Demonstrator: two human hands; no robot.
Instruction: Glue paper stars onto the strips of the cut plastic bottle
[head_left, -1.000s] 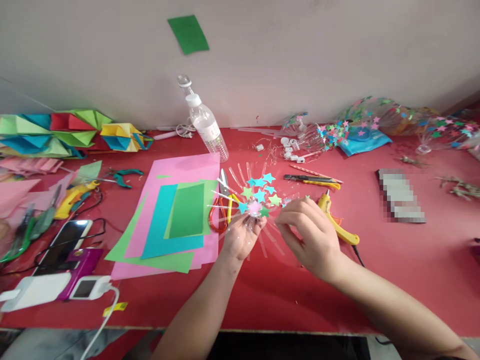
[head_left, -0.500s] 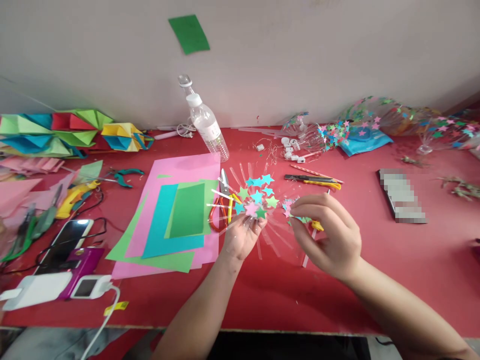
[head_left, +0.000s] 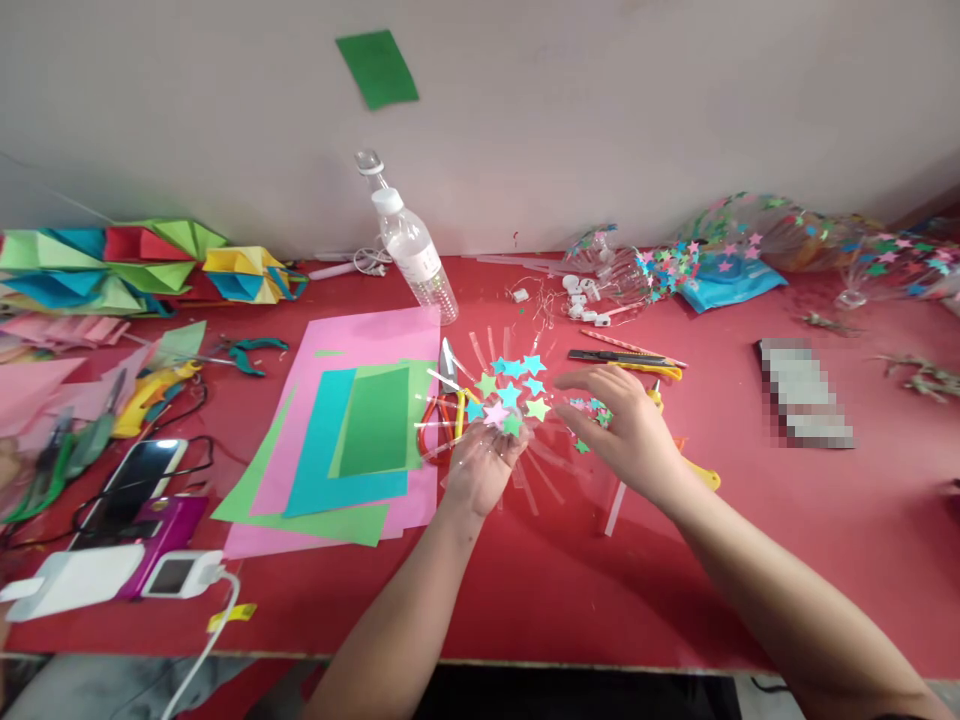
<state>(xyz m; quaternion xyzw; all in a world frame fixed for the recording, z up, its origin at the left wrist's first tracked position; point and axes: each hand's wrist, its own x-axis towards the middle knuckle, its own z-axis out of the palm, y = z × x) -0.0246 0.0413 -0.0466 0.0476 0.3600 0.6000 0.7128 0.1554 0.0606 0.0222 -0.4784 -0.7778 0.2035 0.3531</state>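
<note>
My left hand (head_left: 480, 475) is closed round a clear plastic piece cut into thin strips that fan outward, seemingly the end of a bottle. Paper stars (head_left: 508, 397) in blue, green and pink sit on these strips. Just right of them hovers my right hand (head_left: 619, 425), thumb and fingers curved and apart, with nothing visible between them. Loose small stars (head_left: 596, 410) lie on the table behind its fingers. Partly hidden by my right wrist is a yellow-handled tool (head_left: 705, 476), with a pale stick (head_left: 615, 510) nearby. Scissors with red handles (head_left: 426, 425) lie behind the strips.
Coloured paper sheets (head_left: 315, 440) lie to the left on the red table (head_left: 540, 610). Plastic bottles (head_left: 420, 260) stand at the back. A cutter knife (head_left: 626, 357) and a phone (head_left: 806, 395) are right; phones, cables and tools crowd the left. Part of another person's hand (head_left: 9, 465) shows at the left edge.
My right hand has moved left from above the loose stars to the edge of the starred strips, and its fingers have straightened somewhat. My left hand has barely shifted.
</note>
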